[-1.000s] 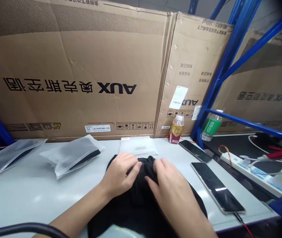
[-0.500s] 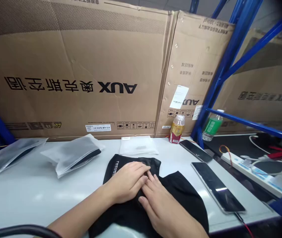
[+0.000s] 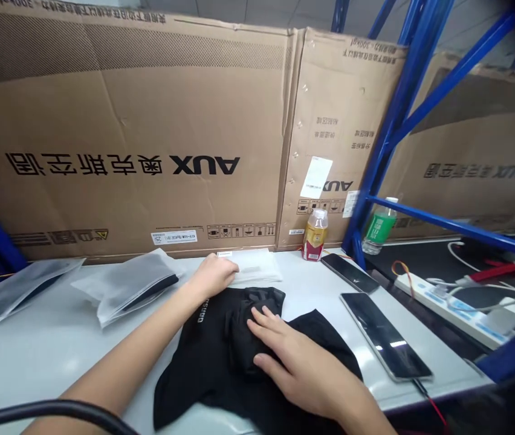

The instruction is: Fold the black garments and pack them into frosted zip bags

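Note:
A black garment (image 3: 212,356) with white lettering lies spread on the table, a shiny black folded bundle (image 3: 243,338) on its middle. My right hand (image 3: 289,356) rests flat on that bundle, fingers stretched out and a little apart. Beyond the garment, my left hand (image 3: 216,275) is at the left edge of a flat stack of frosted plastic bags (image 3: 257,266). Its fingers are curled together at the bag edge; the fingertips are partly hidden.
Two filled frosted bags (image 3: 130,281) (image 3: 22,290) lie left. A drink bottle (image 3: 315,235) and two phones (image 3: 350,272) (image 3: 384,335) stand or lie right, one phone cabled. Behind are large cartons (image 3: 126,121) and a blue rack (image 3: 388,133). A black cable (image 3: 58,408) crosses the lower left.
My left hand has left the black bundle and moved forward and left to the plastic bags. My right hand stays on the bundle, its fingers more spread. The view has shifted slightly.

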`<state>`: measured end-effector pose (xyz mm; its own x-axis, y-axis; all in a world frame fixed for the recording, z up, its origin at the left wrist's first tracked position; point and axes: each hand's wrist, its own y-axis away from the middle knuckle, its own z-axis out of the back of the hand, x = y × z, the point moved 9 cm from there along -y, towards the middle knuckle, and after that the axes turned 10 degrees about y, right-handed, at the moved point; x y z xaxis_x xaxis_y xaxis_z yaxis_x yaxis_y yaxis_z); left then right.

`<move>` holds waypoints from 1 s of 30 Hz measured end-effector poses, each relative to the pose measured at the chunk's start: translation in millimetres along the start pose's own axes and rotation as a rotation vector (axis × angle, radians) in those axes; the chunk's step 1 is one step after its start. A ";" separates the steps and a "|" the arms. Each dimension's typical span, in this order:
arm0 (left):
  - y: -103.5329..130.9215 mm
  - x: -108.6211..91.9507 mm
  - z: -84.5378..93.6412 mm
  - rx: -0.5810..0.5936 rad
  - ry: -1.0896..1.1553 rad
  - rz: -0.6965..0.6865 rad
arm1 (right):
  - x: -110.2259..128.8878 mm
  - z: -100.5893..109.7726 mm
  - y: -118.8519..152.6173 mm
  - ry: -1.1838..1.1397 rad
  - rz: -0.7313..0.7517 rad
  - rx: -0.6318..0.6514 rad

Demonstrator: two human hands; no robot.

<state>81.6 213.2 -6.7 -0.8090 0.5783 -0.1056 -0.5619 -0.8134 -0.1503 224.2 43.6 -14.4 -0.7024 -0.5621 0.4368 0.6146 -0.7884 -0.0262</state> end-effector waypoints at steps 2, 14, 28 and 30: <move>1.0 -2.1 -2.4 0.008 -0.011 -0.010 | -6.0 10.9 3.9 0.008 -0.013 -0.047; 6.7 7.5 16.2 -0.098 -0.070 0.047 | -47.8 37.4 22.9 0.015 -0.164 -0.156; 9.3 15.8 35.6 -0.188 0.084 0.097 | -55.0 34.2 24.1 0.067 -0.205 -0.146; 12.7 14.5 35.1 -0.179 0.083 0.091 | -55.1 32.5 23.7 0.074 -0.210 -0.130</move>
<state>56.7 209.0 24.4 -0.8339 0.5119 -0.2063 -0.4415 -0.8430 -0.3074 289.1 64.1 -9.9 -0.8368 -0.3958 0.3783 0.4048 -0.9125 -0.0593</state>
